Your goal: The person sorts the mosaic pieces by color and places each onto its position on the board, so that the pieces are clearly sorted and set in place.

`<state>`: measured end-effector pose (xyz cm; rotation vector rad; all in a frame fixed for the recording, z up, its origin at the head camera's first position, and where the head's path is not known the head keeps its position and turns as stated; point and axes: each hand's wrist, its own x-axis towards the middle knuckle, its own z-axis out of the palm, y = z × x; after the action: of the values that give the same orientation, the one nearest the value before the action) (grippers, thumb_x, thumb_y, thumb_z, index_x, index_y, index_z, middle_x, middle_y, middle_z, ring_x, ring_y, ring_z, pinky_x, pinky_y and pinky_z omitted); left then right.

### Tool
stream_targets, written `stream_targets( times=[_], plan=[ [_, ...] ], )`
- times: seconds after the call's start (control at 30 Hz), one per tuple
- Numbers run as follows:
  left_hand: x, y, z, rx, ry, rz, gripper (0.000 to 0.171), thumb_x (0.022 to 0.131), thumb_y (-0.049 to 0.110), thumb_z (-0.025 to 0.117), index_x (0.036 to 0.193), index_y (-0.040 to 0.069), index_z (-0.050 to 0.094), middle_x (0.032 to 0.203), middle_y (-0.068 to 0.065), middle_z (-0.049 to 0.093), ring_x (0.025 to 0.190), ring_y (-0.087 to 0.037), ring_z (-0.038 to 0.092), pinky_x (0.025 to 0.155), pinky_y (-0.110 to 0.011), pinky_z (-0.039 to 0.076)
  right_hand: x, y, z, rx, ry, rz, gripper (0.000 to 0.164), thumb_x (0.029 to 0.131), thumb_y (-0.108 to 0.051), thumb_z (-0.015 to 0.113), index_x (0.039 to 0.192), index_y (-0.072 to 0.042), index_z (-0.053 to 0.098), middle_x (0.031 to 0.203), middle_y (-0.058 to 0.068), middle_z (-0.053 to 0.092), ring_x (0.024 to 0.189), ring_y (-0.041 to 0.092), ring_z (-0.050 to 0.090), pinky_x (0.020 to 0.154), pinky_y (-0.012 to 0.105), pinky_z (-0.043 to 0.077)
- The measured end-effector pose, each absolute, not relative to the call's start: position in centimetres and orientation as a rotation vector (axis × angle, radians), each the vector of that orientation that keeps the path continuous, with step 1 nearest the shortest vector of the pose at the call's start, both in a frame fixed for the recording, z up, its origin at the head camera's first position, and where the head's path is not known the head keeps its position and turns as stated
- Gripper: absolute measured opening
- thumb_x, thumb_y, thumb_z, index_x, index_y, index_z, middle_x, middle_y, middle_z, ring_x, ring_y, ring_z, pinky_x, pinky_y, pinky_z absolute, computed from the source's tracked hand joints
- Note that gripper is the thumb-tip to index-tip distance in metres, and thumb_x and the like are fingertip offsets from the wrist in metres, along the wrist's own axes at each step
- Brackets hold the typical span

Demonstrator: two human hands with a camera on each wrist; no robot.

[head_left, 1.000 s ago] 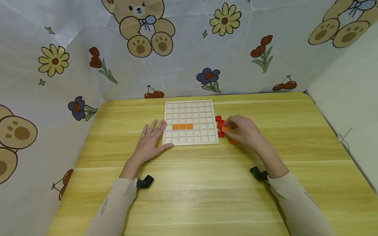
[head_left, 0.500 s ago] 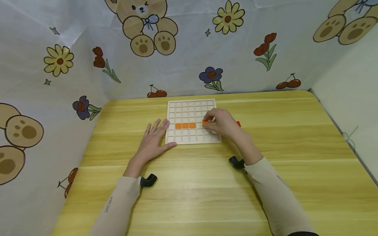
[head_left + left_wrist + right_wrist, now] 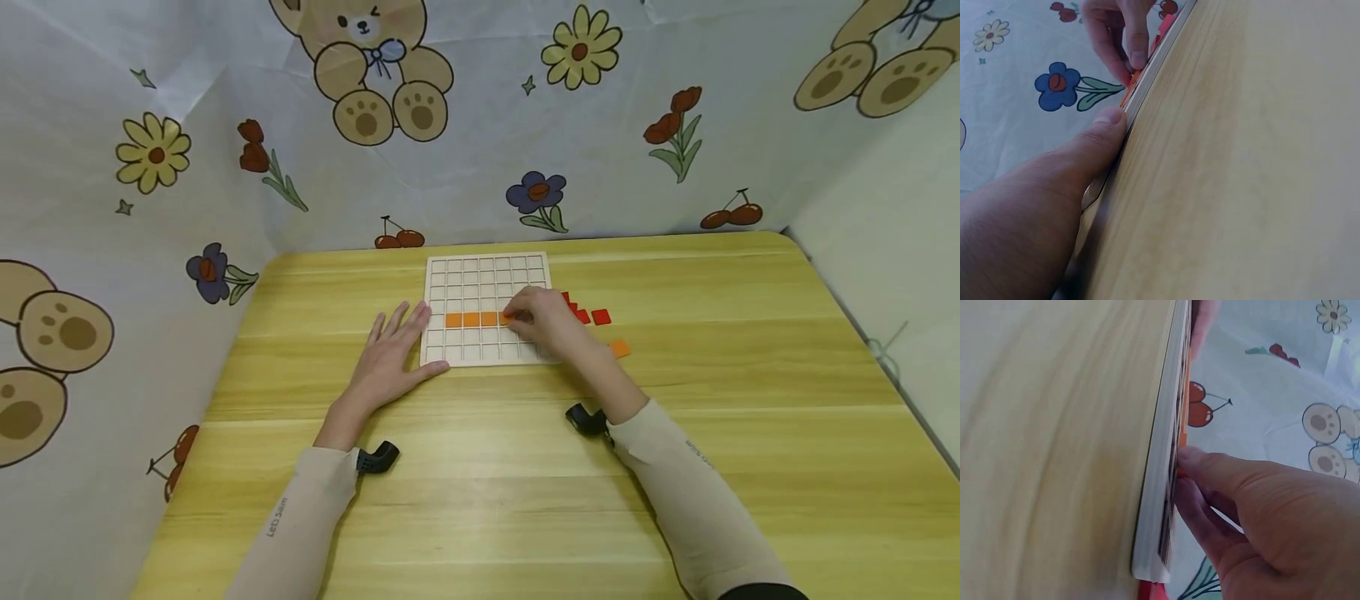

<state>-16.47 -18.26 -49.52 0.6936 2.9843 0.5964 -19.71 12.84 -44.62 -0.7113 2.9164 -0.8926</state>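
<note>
We see the right hand [image 3: 546, 321] nearer, its grip pinching an orange tile [image 3: 504, 318] to its left, just beside three orange tiles [image 3: 471, 320] rowed left-right on the grid board [image 3: 487, 364], left hand [image 3: 386, 354] resting straight-fingered at the board's left edge.

Cream square board [image 3: 472, 292] is gridded; orange square tiles [image 3: 471, 320] and red square tiles [image 3: 602, 317] are plain; far white cloth [image 3: 480, 150], flower-printed.
</note>
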Motion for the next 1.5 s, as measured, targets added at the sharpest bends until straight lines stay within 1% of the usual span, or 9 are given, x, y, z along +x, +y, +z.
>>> stream_targets(
  times=[0.17, 0.4, 0.5, 0.77, 0.9, 1.1, 1.2, 1.33, 1.5],
  plan=[
    [-16.4, -18.2, -49.5, 0.696, 2.988, 0.598, 0.103, 0.094, 0.077, 0.058, 0.171, 0.02, 0.018, 0.178, 0.003, 0.016, 0.166, -0.027, 0.006, 0.134, -0.055, -0.003, -18.9, 12.4, -44.3, -0.696, 2.93, -0.762, 0.027, 0.096, -0.009, 0.078, 0.122, -0.003, 0.079, 0.123, 0.013, 0.073, 0.117, 0.03, 0.066, 0.102, 0.041, 0.06],
    [-16.3, -18.1, -49.4, 0.691, 2.981, 0.606, 0.102, 0.094, 0.075, 0.059, 0.171, 0.02, 0.018, 0.178, 0.003, 0.017, 0.166, -0.027, 0.006, 0.134, -0.054, -0.004, -17.6, 11.8, -44.1, -0.866, 2.971, -0.559, 0.031, 0.1, -0.006, 0.068, 0.129, 0.007, 0.071, 0.133, 0.021, 0.068, 0.127, 0.037, 0.06, 0.112, 0.045, 0.053],
    [-16.3, -18.2, -49.5, 0.684, 2.988, 0.598, 0.102, 0.095, 0.075, 0.058, 0.171, 0.021, 0.018, 0.178, 0.003, 0.016, 0.166, -0.026, 0.005, 0.134, -0.054, -0.004, -17.0, 11.6, -44.0, -0.921, 2.985, -0.558, 0.033, 0.102, -0.006, 0.066, 0.131, 0.008, 0.069, 0.137, 0.023, 0.067, 0.13, 0.038, 0.058, 0.115, 0.046, 0.051],
    [-16.3, -18.0, -49.4, 0.695, 2.985, 0.622, 0.101, 0.095, 0.074, 0.06, 0.171, 0.02, 0.019, 0.177, 0.002, 0.018, 0.166, -0.027, 0.006, 0.134, -0.054, -0.003, -16.3, 13.6, -43.7, -0.885, 2.987, -0.774, 0.028, 0.098, -0.007, 0.071, 0.125, -0.001, 0.074, 0.131, 0.014, 0.071, 0.128, 0.032, 0.061, 0.113, 0.046, 0.053],
    [-16.3, -18.1, -49.4, 0.696, 2.99, 0.618, 0.101, 0.095, 0.074, 0.059, 0.171, 0.02, 0.019, 0.177, 0.002, 0.018, 0.166, -0.028, 0.007, 0.134, -0.055, -0.002, -15.8, 15.4, -43.3, -0.84, 3.008, -0.821, 0.028, 0.095, -0.008, 0.075, 0.123, -0.003, 0.074, 0.126, 0.011, 0.073, 0.121, 0.03, 0.063, 0.105, 0.046, 0.057],
    [-16.1, -18.2, -49.4, 0.697, 2.986, 0.6, 0.102, 0.094, 0.075, 0.059, 0.17, 0.019, 0.02, 0.177, 0.002, 0.017, 0.166, -0.028, 0.007, 0.134, -0.055, -0.002, -14.6, 18.6, -43.2, -0.879, 3.012, -0.781, 0.033, 0.092, -0.012, 0.079, 0.124, -0.003, 0.074, 0.118, 0.012, 0.074, 0.108, 0.027, 0.062, 0.095, 0.045, 0.058],
    [-16.0, -18.2, -49.5, 0.702, 2.986, 0.591, 0.102, 0.095, 0.074, 0.059, 0.17, 0.019, 0.019, 0.178, 0.001, 0.017, 0.166, -0.029, 0.007, 0.134, -0.056, -0.001, -14.0, 20.6, -43.4, -0.867, 3.005, -0.805, 0.035, 0.091, -0.011, 0.08, 0.124, -0.003, 0.075, 0.117, 0.011, 0.074, 0.107, 0.026, 0.062, 0.095, 0.047, 0.058],
    [-16.0, -18.3, -49.5, 0.704, 2.993, 0.588, 0.102, 0.095, 0.074, 0.059, 0.171, 0.019, 0.019, 0.178, 0.001, 0.016, 0.166, -0.03, 0.008, 0.134, -0.057, -0.001, -13.4, 23.4, -43.5, -0.824, 3.018, -0.791, 0.036, 0.089, -0.013, 0.083, 0.123, -0.005, 0.075, 0.119, 0.01, 0.073, 0.114, 0.028, 0.063, 0.101, 0.051, 0.057],
    [-16.1, -18.2, -49.4, 0.712, 2.994, 0.601, 0.101, 0.095, 0.074, 0.059, 0.17, 0.018, 0.02, 0.177, 0.001, 0.017, 0.165, -0.03, 0.009, 0.134, -0.057, 0.0, -13.2, 25.8, -43.5, -0.765, 3.031, -0.732, 0.038, 0.087, -0.023, 0.088, 0.119, -0.006, 0.077, 0.117, 0.008, 0.074, 0.114, 0.029, 0.064, 0.102, 0.053, 0.056]
  ],
)
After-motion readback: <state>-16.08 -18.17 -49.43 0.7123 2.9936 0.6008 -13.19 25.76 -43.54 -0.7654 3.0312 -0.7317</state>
